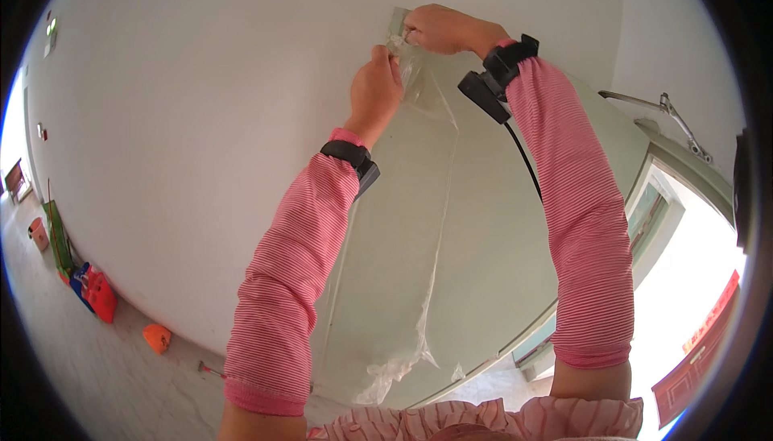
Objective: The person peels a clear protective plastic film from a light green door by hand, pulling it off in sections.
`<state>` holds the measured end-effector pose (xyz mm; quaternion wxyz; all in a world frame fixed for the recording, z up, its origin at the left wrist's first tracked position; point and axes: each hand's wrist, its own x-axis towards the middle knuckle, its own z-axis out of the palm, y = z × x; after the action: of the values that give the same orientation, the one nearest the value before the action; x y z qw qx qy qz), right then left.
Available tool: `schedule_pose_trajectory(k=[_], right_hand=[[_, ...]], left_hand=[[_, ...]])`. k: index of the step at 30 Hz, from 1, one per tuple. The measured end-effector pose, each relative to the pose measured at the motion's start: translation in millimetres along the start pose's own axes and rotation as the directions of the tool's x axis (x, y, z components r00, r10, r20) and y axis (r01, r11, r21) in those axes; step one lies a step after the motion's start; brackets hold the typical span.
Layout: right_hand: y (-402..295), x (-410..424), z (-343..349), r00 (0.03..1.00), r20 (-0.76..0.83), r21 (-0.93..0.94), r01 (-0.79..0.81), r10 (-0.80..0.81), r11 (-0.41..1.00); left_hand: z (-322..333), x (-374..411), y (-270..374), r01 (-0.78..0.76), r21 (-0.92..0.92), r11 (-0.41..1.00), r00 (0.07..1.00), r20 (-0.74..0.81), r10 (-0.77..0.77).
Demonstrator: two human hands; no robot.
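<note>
Both my hands reach up to the top corner of a pale green door panel (386, 157). Between them is bunched clear plastic film (423, 87), which hangs down the panel and gathers in a crumpled clump near its bottom. My left hand (377, 90) pinches the film's bunched edge between thumb and fingers. Just right of it and higher, my right hand (444, 29) has its fingers curled at the panel's corner, against the film; its fingertips are partly hidden. Both wrists carry black straps with devices over pink striped sleeves.
A metal door closer arm (676, 115) juts out at right, above a bright doorway. Along the white wall at left lie an orange helmet-like object (157, 338), a red bag (101, 297) and a pink bucket (38, 234). A scraper-like tool (210, 370) lies on the floor.
</note>
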<state>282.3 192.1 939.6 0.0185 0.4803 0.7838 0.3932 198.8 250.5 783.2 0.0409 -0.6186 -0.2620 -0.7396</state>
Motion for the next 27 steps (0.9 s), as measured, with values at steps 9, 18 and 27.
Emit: schedule_pose_trajectory(k=[9, 18, 27], right_hand=[[-23, -25, 36, 0.857, -0.500, 0.115, -0.072, 0.120, 0.991], [-26, -13, 76, 0.725, -0.654, 0.330, 0.019, 0.214, 0.944], [-58, -48, 106, 0.747, -0.635, 0.458, 0.159, 0.197, 0.874]], left_hand=[[0, -6, 2, 0.012, 0.007, 1.000, 1.000, 0.006, -0.012], [-11, -26, 1, 0.092, -0.111, 0.990, 0.991, 0.104, -0.080], [-10, -55, 12, 0.354, -0.475, 0.805, 0.934, 0.225, -0.278]])
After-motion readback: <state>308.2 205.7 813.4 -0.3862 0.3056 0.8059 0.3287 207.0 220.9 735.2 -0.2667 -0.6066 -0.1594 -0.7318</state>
